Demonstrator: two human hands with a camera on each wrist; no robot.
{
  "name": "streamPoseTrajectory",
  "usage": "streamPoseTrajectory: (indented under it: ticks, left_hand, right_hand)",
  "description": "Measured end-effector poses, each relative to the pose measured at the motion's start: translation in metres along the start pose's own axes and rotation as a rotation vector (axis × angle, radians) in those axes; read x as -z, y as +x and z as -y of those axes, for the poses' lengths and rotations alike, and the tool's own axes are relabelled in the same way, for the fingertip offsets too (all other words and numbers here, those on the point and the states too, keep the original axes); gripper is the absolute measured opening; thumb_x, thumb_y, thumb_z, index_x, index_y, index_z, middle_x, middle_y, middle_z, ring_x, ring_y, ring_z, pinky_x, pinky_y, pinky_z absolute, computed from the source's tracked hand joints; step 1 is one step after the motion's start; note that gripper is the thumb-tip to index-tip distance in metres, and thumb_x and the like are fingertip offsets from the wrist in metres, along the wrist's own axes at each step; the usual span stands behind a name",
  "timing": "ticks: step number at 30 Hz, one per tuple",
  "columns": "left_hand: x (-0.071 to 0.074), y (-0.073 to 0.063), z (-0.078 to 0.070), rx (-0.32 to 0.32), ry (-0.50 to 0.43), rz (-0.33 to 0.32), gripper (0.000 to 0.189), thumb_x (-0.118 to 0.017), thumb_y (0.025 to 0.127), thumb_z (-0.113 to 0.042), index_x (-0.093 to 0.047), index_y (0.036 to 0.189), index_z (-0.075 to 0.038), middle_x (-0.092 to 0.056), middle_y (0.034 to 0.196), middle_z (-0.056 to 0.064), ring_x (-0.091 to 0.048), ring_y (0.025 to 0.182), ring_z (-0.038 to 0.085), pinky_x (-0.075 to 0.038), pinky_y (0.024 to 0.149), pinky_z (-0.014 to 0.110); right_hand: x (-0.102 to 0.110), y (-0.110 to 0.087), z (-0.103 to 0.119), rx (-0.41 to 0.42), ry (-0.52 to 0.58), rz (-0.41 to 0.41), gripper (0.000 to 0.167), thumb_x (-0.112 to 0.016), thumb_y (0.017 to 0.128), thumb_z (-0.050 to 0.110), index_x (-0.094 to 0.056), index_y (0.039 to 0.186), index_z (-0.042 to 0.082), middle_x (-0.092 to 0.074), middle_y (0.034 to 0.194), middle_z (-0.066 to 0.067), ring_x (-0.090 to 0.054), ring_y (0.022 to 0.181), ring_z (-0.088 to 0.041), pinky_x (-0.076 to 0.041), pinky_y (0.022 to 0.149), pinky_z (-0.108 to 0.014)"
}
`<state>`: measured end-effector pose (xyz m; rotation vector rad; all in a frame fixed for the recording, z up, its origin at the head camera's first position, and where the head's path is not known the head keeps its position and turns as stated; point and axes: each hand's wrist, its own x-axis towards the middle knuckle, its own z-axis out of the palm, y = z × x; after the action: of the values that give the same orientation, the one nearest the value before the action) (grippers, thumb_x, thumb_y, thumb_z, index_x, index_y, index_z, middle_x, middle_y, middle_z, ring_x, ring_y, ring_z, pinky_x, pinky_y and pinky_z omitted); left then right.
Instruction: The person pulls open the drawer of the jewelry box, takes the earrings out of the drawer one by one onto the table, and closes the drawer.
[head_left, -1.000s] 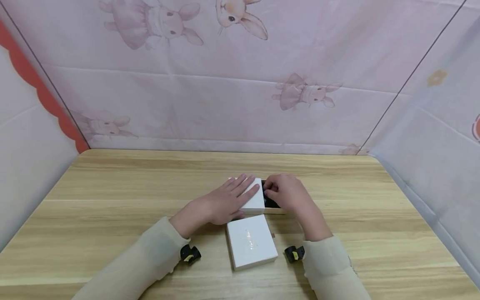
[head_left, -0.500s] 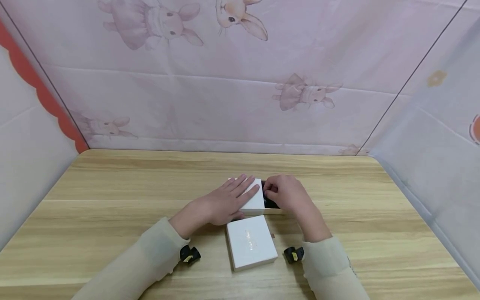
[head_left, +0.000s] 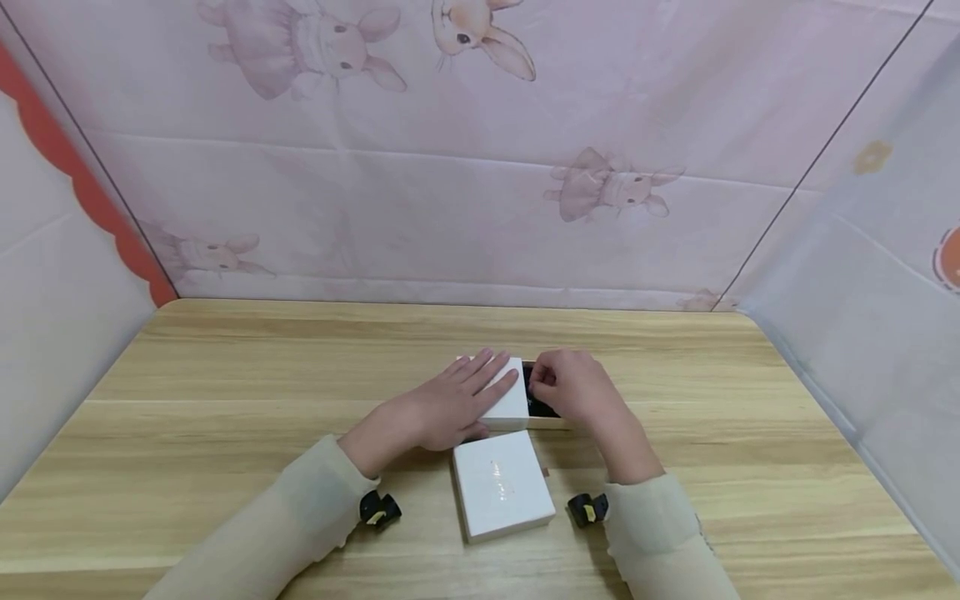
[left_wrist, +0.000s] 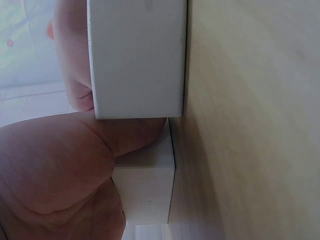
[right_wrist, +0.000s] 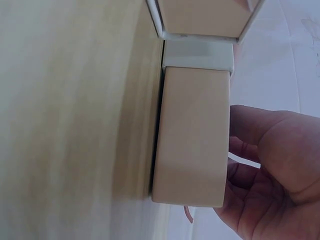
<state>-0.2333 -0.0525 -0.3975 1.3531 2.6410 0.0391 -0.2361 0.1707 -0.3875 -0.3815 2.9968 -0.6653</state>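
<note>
A white box (head_left: 508, 407) lies at the middle of the table, its shallow tray (head_left: 550, 422) pulled part way out to the right, showing a black inside. My left hand (head_left: 450, 402) rests on the box top with fingers straight and spread; its thumb (left_wrist: 135, 134) lies against the near side wall. My right hand (head_left: 573, 385) reaches over the tray, thumb and index finger close together and tips down in the black inside. Whatever lies between those fingertips is hidden. In the right wrist view the tray's tan wall (right_wrist: 192, 140) stands beside that curled hand.
A second white box (head_left: 504, 483) with gold lettering lies shut just in front, almost touching the first, a small brown tab on its right side. Black wrist cameras (head_left: 380, 509) hang at both cuffs. The wooden table (head_left: 225, 375) meets a pink printed cloth wall (head_left: 450, 225) behind.
My right fingertips have shifted very slightly within the tray. The left hand and both boxes have stayed in place.
</note>
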Motion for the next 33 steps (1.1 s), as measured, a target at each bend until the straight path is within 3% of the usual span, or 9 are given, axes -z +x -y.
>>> streamPoseTrajectory:
  ticks: [20, 28, 33]
  left_hand:
    - [-0.0023, 0.0013, 0.0006, 0.001, 0.032, 0.0, 0.076, -0.05, 0.104, -0.035, -0.007, 0.161, -0.01, 0.001, 0.168, 0.017, 0.0, 0.154, 0.035, -0.014, 0.123, 0.052]
    - [0.0004, 0.0012, -0.0001, -0.002, 0.02, 0.004, 0.076, -0.051, 0.104, -0.034, -0.006, 0.161, -0.01, 0.002, 0.167, 0.017, 0.0, 0.154, 0.035, -0.014, 0.123, 0.052]
    - [0.001, 0.0007, -0.0012, -0.001, 0.009, 0.008, 0.076, -0.051, 0.104, -0.034, -0.007, 0.161, -0.009, 0.001, 0.167, 0.017, 0.0, 0.154, 0.036, -0.014, 0.123, 0.052]
  right_hand:
    - [0.002, 0.0007, -0.0034, 0.019, 0.012, 0.009, 0.011, -0.068, 0.085, 0.012, -0.068, 0.076, 0.017, -0.062, 0.069, 0.005, -0.056, 0.063, -0.013, -0.049, 0.061, -0.029]
    - [0.0055, 0.0023, -0.0077, 0.025, 0.087, -0.019, 0.009, -0.066, 0.086, 0.015, -0.07, 0.078, 0.014, -0.064, 0.071, 0.004, -0.056, 0.066, -0.013, -0.05, 0.066, -0.03]
    - [0.0077, 0.0001, -0.0085, -0.018, 0.173, -0.027, 0.01, -0.068, 0.089, 0.019, -0.071, 0.082, 0.013, -0.065, 0.074, 0.001, -0.057, 0.067, -0.015, -0.05, 0.064, -0.03]
